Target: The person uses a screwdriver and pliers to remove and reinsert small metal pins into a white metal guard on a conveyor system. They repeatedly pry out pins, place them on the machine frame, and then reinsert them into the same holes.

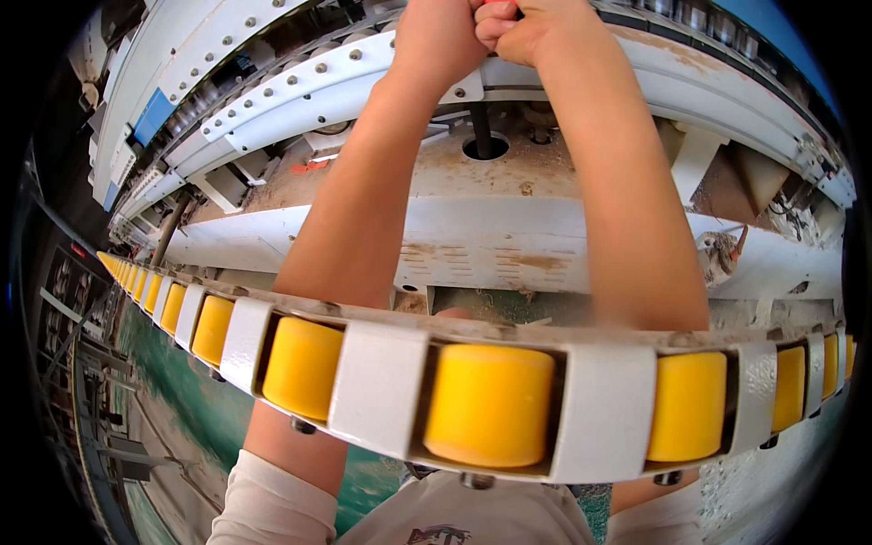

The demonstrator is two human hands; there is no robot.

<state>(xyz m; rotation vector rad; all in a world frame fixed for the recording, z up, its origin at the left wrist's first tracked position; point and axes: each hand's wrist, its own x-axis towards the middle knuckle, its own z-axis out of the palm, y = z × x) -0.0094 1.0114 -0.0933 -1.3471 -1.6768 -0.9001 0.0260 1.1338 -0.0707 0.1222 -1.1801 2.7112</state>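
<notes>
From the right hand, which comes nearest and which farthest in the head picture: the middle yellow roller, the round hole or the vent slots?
As seen in the head view, from the right hand:
1. Round hole, below, slightly left.
2. Vent slots, lower, on the white front panel.
3. Middle yellow roller, lowest, in the white rail.
</notes>
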